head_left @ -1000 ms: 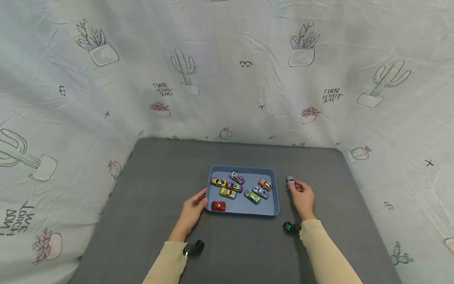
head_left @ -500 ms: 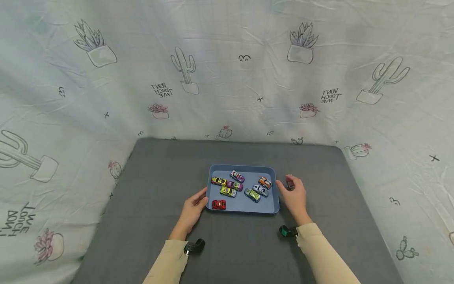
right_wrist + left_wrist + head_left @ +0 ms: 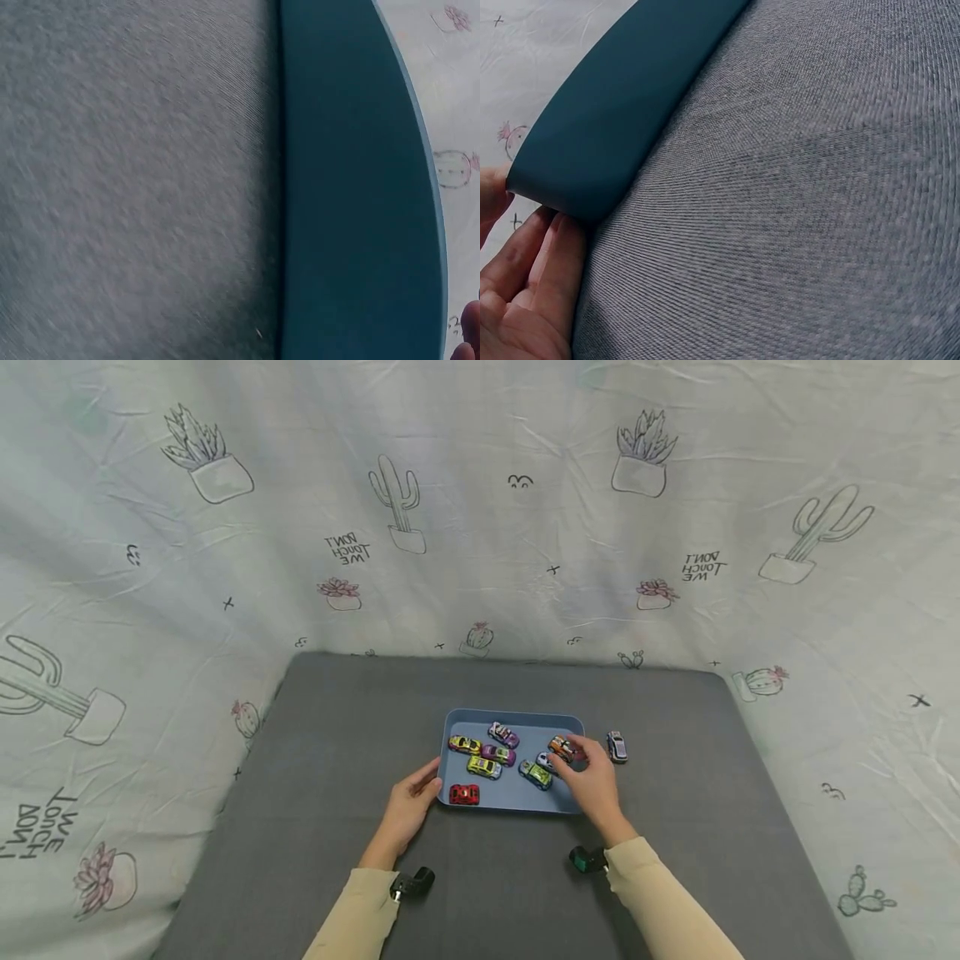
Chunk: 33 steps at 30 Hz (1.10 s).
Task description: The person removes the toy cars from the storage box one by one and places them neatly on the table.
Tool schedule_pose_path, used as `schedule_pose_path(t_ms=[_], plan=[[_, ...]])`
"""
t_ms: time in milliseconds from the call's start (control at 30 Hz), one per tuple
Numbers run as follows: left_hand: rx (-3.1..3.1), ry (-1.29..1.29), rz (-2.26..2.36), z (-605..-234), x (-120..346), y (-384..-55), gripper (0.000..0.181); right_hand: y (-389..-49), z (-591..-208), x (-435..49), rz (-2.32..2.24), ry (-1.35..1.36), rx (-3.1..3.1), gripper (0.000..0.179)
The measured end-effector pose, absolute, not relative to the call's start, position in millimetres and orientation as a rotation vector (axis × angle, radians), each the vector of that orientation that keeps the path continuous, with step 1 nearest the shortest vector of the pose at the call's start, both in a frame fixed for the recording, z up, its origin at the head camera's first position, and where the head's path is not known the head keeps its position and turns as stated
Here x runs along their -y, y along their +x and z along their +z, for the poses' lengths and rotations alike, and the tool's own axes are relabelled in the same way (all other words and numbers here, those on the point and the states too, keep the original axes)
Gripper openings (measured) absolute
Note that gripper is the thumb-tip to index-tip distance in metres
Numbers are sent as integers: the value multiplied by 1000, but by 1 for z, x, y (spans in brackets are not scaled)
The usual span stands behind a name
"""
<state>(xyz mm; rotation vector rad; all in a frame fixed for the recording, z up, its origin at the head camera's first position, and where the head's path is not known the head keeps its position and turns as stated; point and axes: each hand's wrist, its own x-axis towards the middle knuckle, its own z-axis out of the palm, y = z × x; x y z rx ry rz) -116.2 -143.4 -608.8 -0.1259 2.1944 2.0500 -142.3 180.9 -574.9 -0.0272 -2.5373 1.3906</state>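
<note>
A blue tray (image 3: 517,802) lies on the grey table with several small toy cars in it. My left hand (image 3: 408,797) holds the tray's left side; in the left wrist view its fingers (image 3: 559,262) lie against the tray's wall (image 3: 607,112). My right hand (image 3: 596,781) is over the tray's right part, thumb and fingers spread around the orange toy car (image 3: 561,747) and the silver toy car (image 3: 546,760), which it partly covers. Another silver toy car (image 3: 617,747) stands on the table just right of the tray.
Inside the tray are also a green car (image 3: 536,774), a red car (image 3: 464,794) at the front left corner, and yellow and purple cars (image 3: 498,755). A pale curtain (image 3: 480,527) with cactus drawings hangs behind the grey table (image 3: 360,718).
The right hand has let go of the silver car beside the tray and moved left over the tray's right side. The left hand and tray have stayed in place.
</note>
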Motion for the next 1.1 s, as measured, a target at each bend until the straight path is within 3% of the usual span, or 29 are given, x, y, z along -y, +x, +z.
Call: schedule_pose_path(t_ms=[667,967,1100], plan=[[-2193,-98,2048,-604,148,-114,43,-136,-583,-157,1102,24,2824,42],[-2168,-37,2039,-574,146,-110,44,-139,-584,-157,940,72,2867,41],[-2154,-50,2043,-583,146,-111,44,-139,-585,-157,883,84,2881,37]])
